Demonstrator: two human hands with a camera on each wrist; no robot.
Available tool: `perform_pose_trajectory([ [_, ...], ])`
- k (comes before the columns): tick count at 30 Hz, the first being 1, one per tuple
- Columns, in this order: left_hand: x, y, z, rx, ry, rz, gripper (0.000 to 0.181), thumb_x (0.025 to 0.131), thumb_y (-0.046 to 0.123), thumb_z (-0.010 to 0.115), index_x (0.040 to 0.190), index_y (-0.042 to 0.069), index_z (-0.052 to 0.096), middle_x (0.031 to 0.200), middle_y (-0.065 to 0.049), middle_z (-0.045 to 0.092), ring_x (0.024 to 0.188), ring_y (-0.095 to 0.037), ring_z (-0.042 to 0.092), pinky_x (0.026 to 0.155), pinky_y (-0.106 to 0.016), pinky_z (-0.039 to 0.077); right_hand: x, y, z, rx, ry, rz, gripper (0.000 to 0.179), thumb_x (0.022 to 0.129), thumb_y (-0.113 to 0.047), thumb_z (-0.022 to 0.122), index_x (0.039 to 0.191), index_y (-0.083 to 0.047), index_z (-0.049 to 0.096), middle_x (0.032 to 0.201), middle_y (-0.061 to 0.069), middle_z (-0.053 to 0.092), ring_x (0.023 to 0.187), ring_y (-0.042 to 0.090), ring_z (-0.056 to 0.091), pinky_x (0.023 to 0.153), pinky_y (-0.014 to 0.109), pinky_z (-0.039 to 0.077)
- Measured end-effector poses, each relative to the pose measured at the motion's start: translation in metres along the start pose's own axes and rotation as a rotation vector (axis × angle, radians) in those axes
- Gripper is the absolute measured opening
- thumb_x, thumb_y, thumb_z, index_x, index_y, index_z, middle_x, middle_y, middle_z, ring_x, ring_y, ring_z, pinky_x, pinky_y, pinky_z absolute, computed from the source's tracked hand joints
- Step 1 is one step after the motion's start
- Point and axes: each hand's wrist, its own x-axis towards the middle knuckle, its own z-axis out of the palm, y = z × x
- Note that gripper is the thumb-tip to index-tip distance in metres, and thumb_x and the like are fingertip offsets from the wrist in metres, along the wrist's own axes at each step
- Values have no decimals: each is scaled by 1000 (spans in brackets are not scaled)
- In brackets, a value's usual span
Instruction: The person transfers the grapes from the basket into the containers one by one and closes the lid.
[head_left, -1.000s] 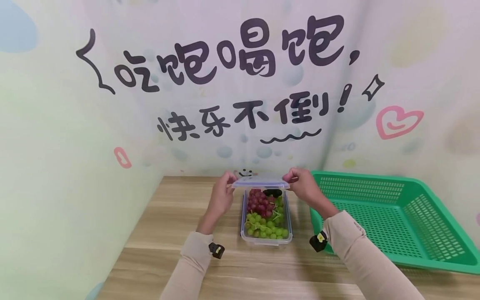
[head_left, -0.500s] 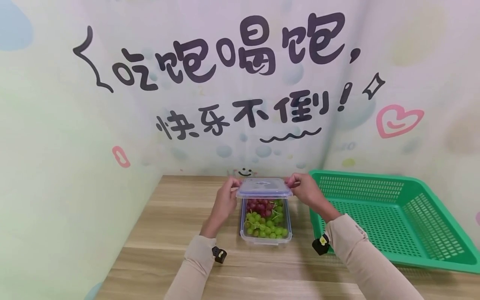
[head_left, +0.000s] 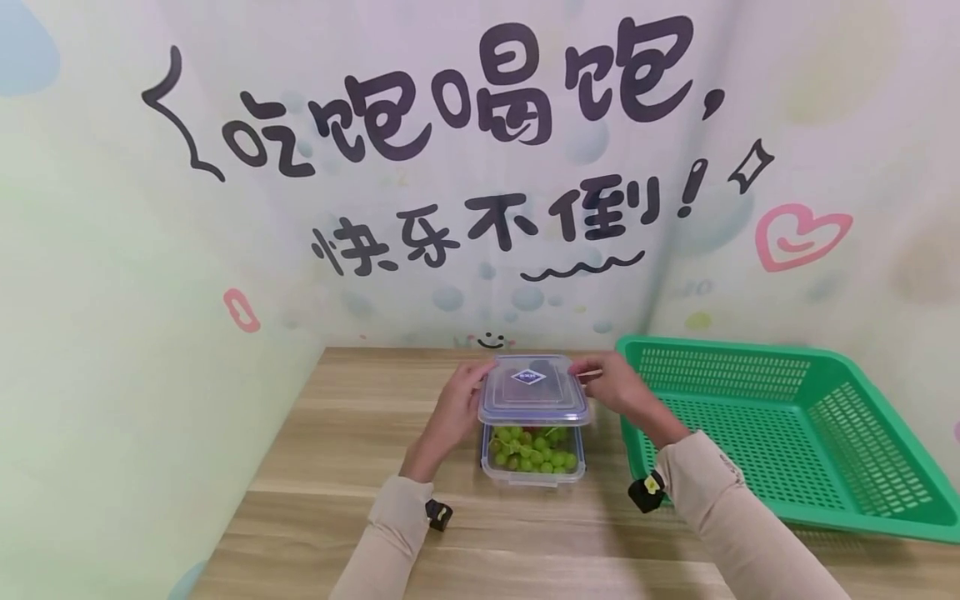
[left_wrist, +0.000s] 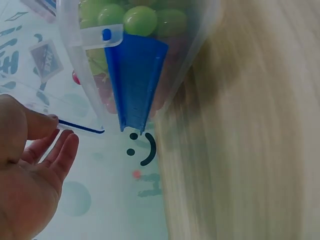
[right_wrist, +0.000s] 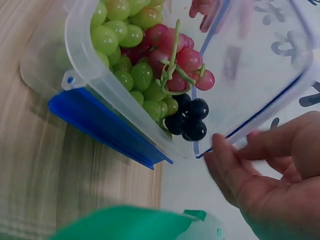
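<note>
A clear lid [head_left: 535,392] with a blue seal tilts over a clear plastic food container [head_left: 532,478] on the table, its front edge raised. My left hand [head_left: 452,410] pinches the lid's left rim between thumb and fingers. At the right rim, my right hand [head_left: 613,387] holds it the same way. Green grapes [head_left: 546,457] show in the container's front half. The right wrist view also shows red grapes [right_wrist: 189,59] and black grapes [right_wrist: 194,118] at the far end. Blue side latches [left_wrist: 134,80] hang down, unfastened.
A large green plastic basket [head_left: 765,454] stands on the wooden table [head_left: 352,417], right of the container. Behind the table hangs a pale backdrop [head_left: 420,308] with black lettering and small drawings.
Both hands have brought the lid down and forward. It covers more of the container, hiding the red and black grapes in the head view. The container and basket stay put.
</note>
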Motion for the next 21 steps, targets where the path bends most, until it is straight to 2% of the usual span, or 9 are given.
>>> perform_pose_trajectory([
  [3, -3, 0, 1, 13, -17, 17, 45, 88, -16, 58, 128, 3, 65, 120, -20, 58, 112, -33, 60, 96, -42, 54, -2, -1, 3, -7, -21, 14, 40, 90, 11, 45, 126, 7, 62, 136, 27, 56, 120, 38, 59, 94, 46, 55],
  [6, -6, 0, 3, -4, -29, 17, 40, 88, -16, 59, 122, 1, 68, 120, -19, 57, 113, -33, 59, 98, -42, 53, -5, -2, 8, -66, -5, -3, 37, 95, 1, 48, 130, 9, 59, 135, 29, 56, 117, 38, 61, 94, 48, 54],
  [11, -9, -4, 7, 17, -20, 47, 36, 89, -16, 58, 120, 0, 69, 118, -18, 57, 112, -31, 59, 98, -40, 53, -6, -2, 18, -193, 35, 14, 42, 99, -14, 57, 137, 4, 55, 141, 26, 52, 130, 42, 50, 103, 55, 46],
  [15, -12, -9, 12, 48, -13, 82, 34, 90, -15, 57, 118, -1, 69, 117, -18, 58, 110, -30, 60, 98, -38, 53, -8, -4, 24, -216, 47, 46, 46, 98, -14, 59, 141, 1, 52, 148, 23, 47, 139, 41, 40, 110, 57, 39],
  [18, -13, -10, 13, 62, -20, 100, 42, 85, -21, 55, 119, -1, 69, 118, -19, 58, 112, -30, 59, 100, -38, 52, -10, -4, 28, -213, 71, 46, 46, 97, -11, 60, 140, 2, 52, 149, 23, 46, 138, 40, 41, 110, 55, 39],
  [21, -14, -9, 12, 54, -28, 92, 48, 81, -25, 50, 118, -1, 69, 118, -18, 58, 112, -30, 59, 101, -39, 51, -12, -3, 31, -226, 101, 15, 45, 97, -13, 60, 138, 5, 53, 145, 25, 50, 135, 41, 45, 108, 54, 42],
])
